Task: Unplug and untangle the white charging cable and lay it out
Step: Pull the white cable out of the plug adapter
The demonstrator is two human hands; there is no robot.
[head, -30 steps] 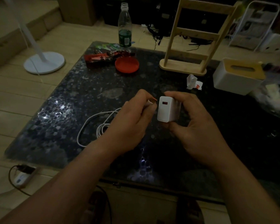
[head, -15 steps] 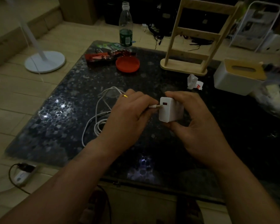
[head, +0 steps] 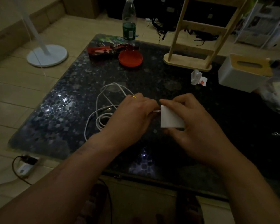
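A white charger block (head: 170,118) is held between the thumb and fingers of my right hand (head: 196,126) above the dark speckled table (head: 71,110). My left hand (head: 131,115) pinches the white plug (head: 156,111) of the charging cable right at the block's left face. Whether the plug sits inside the socket or just outside it is hard to tell. The rest of the white cable (head: 102,109) lies in tangled loops on the table to the left of my left hand, partly hidden under it.
At the back stand a plastic bottle (head: 129,23), a red lid (head: 130,58), red snack packets (head: 103,50), a wooden rack (head: 199,38), a crumpled wrapper (head: 197,77) and a tissue box (head: 244,73). A power strip (head: 25,165) lies on the floor at left.
The cable plug, free of the block a second ago, now sits against its left face. The block turned so its port face points left. The cable loops shifted farther back.
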